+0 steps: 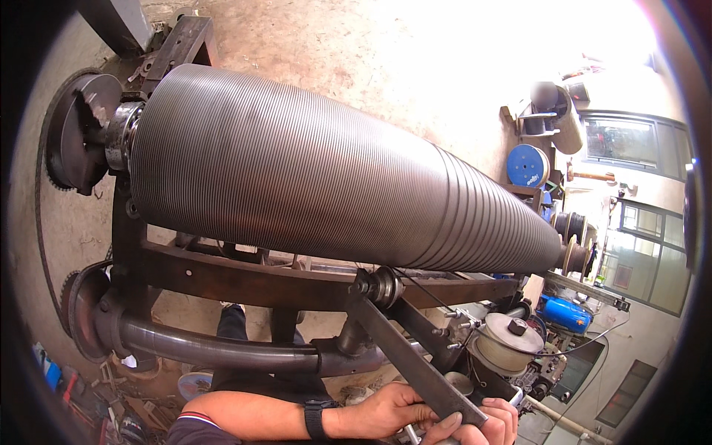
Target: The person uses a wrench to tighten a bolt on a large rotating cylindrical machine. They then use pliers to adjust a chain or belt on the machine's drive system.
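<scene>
My left hand [380, 412], with a dark watch on its wrist, reaches in from the lower left. Its fingers are closed beside the lower end of a flat steel bar [415, 363]; what they grip is hidden. My right hand [486, 429] wraps around that same end, thumb on one side and fingers on the other. At the bar's upper end sits a small grooved roller [387, 288], just below a large drum [311, 170]. Dark cable or wire is wound in close turns around the drum, with wider spacing toward its right end. A short metal rod [412, 434] shows between my hands.
A steel beam [222, 280] and a round shaft [230, 345] run below the drum. Chain sprockets [81, 133] stand at the left. Right of the bar are a pale spool [509, 341] and a blue cylinder [567, 314]. A blue reel [528, 165] stands farther back.
</scene>
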The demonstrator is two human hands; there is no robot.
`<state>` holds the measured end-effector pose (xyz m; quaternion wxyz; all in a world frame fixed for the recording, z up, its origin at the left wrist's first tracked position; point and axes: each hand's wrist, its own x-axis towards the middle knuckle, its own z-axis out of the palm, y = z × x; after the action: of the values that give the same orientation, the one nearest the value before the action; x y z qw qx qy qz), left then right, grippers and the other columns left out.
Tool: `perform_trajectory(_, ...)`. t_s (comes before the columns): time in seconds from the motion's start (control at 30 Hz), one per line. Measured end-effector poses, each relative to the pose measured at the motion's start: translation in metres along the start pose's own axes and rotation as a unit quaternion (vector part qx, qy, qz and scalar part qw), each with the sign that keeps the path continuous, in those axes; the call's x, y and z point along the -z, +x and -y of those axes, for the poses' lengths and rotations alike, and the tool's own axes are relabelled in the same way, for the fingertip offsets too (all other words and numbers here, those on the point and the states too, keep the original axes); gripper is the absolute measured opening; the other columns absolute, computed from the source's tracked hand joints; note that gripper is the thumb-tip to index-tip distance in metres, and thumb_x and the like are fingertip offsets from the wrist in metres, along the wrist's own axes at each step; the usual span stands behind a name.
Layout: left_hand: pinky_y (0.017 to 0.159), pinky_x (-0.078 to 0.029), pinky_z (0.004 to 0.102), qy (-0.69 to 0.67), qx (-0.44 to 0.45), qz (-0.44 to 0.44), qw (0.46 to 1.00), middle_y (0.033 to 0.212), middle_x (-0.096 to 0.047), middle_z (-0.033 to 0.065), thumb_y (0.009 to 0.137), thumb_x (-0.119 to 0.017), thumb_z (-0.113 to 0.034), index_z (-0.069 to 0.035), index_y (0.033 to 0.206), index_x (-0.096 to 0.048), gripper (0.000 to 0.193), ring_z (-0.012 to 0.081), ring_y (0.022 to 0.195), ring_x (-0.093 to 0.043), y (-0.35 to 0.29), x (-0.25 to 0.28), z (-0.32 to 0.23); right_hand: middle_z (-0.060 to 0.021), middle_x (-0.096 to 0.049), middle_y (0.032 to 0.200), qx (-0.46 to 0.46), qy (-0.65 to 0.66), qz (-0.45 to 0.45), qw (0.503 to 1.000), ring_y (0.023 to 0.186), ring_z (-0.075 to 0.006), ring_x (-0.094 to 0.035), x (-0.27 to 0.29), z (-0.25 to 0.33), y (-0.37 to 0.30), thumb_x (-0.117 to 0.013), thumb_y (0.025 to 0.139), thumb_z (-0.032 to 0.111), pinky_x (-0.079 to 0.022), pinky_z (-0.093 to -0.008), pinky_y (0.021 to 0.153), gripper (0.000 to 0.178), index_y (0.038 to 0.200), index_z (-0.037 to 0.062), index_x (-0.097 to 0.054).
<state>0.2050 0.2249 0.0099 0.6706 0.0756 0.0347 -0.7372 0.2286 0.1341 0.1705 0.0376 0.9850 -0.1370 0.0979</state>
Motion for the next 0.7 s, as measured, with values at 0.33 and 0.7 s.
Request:
perform_trajectory(0.33, 0.087, -0.055, 0.0261, -0.004, 0.021, -0.009, 1.0, 0.107, -0.077, 0.0039, 0.099, -0.062, 0.002, 0.003, 0.115, -0.074, 0.02, 0.012, 0.098, -0.068, -0.0039, 0.0009, -0.0037, -0.0117, -0.06, 0.067, -0.002, -0.001, 0.001, 1.0, 0.056, -0.0265, -0.062, -0.0012, 0.0037, 0.004, -0.071, 0.084, 0.001, -0.059, -0.0429, 0.062, 0.016, 0.08, 0.0067, -0.057)
perform_trajectory(0.7, 0.088, -0.055, 0.0269, 0.028, -0.001, -0.001, 1.0, 0.108, -0.077, 0.0044, 0.098, -0.062, 0.001, 0.004, 0.115, -0.074, 0.021, 0.0123, 0.099, -0.068, -0.0038, 0.0003, -0.007, -0.0116, -0.06, 0.067, -0.006, 0.004, 0.017, 1.0, 0.057, -0.0268, -0.063, 0.003, 0.0026, 0.0017, -0.072, 0.084, 0.001, -0.059, -0.0431, 0.062, 0.015, 0.081, 0.0058, -0.057)
